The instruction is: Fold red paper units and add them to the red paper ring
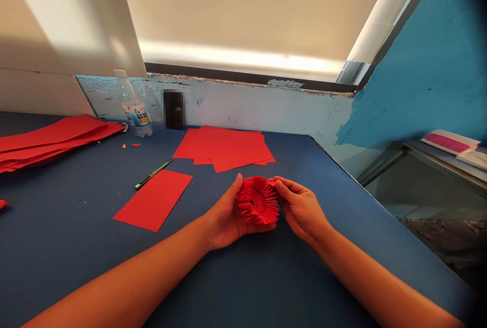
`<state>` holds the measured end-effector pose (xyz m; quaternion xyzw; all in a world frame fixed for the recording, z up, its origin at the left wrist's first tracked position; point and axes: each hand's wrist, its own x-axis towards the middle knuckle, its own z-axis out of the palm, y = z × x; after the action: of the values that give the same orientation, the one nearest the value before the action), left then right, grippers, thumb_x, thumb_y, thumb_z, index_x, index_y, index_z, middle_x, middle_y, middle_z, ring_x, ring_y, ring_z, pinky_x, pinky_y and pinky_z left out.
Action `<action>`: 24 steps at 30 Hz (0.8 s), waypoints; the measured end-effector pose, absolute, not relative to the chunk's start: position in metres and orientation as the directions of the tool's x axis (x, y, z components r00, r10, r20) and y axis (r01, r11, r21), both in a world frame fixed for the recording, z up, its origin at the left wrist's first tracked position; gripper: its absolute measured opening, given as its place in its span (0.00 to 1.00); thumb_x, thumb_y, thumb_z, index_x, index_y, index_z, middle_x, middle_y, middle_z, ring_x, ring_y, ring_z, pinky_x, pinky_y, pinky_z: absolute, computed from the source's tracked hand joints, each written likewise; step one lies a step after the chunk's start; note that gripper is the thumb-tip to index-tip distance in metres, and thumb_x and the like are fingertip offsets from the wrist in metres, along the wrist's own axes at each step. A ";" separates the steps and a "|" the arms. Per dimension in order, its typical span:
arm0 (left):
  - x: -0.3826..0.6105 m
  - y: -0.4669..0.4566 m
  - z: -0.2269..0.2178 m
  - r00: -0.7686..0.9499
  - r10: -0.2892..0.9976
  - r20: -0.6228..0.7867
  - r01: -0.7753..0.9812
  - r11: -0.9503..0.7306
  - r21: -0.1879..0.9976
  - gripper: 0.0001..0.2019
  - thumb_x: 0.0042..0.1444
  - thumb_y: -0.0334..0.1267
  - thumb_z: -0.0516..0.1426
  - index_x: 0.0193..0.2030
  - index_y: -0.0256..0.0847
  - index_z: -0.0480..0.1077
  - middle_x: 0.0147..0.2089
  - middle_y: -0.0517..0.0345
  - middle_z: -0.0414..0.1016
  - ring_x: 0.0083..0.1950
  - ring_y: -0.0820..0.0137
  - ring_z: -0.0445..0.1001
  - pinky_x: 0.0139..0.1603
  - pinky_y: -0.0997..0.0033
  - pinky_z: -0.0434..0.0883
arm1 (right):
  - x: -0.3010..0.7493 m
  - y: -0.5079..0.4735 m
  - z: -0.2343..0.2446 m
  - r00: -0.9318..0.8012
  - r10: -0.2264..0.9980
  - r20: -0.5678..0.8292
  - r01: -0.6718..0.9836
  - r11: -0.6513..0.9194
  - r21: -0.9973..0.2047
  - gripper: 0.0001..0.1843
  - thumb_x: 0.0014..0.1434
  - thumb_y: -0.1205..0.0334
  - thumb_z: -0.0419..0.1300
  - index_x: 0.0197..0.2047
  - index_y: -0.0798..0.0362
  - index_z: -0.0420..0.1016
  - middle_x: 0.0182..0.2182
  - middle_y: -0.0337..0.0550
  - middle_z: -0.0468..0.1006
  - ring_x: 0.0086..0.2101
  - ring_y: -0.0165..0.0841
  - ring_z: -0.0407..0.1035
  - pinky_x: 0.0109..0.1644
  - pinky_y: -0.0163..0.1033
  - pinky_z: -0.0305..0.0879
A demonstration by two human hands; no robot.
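A dark blue tabletop [76, 237] stretches beneath a cream roller blind [243, 8] and a chipped pale painted wall [243, 107]. At the far left of the frame lies a loose stack of long red paper sheets [49, 140], with a transparent plastic water bottle [133, 107] standing at the back edge just to its right. Two tiny red paper scraps [129, 145] sit near the bottle's base. A slim green craft knife [152, 174] lies diagonally just above a single rectangular red paper sheet [152, 200], left of centre. A pile of overlapping red paper sheets [222, 148] occupies the upper centre of the tabletop.

At lower centre, a round red model of small folded paper pieces [258, 200] is held just above the tabletop. The left hand [224, 216] cradles it from below, its thumb raised against the model's left side. The right hand [300, 209] grips the model's right edge with curled fingers [279, 186], nearly closed around the paper. Right of the tabletop, a bright blue wall [418, 64] rises above a metal shelf [437, 158] holding a pink-and-white packet [451, 141].
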<state>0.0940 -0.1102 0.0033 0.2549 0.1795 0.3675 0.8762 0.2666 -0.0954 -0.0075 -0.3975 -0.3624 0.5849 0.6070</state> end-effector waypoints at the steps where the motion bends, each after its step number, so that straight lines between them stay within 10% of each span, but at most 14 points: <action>1: 0.094 -0.110 0.003 0.669 0.732 -0.133 -0.549 0.606 0.576 0.28 0.59 0.59 0.47 0.53 0.39 0.70 0.49 0.47 0.73 0.48 0.59 0.73 0.54 0.46 0.65 | 0.266 -0.096 -0.007 0.055 0.998 -0.024 -0.420 0.002 -0.908 0.17 0.44 0.57 0.73 0.36 0.55 0.79 0.35 0.46 0.80 0.36 0.36 0.74 0.46 0.41 0.71; 24: 0.094 -0.110 0.004 0.656 0.738 -0.159 -0.509 0.589 0.628 0.26 0.58 0.59 0.49 0.52 0.42 0.69 0.45 0.48 0.73 0.43 0.60 0.75 0.49 0.49 0.70 | 0.268 -0.098 -0.004 0.110 0.985 0.130 -0.176 0.148 -0.973 0.17 0.46 0.55 0.72 0.37 0.55 0.80 0.36 0.47 0.80 0.39 0.40 0.74 0.50 0.47 0.69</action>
<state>0.0937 -0.1098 0.0039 0.2765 0.2066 0.3596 0.8669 0.2675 -0.0976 -0.0036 -0.4393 -0.4605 0.4825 0.6018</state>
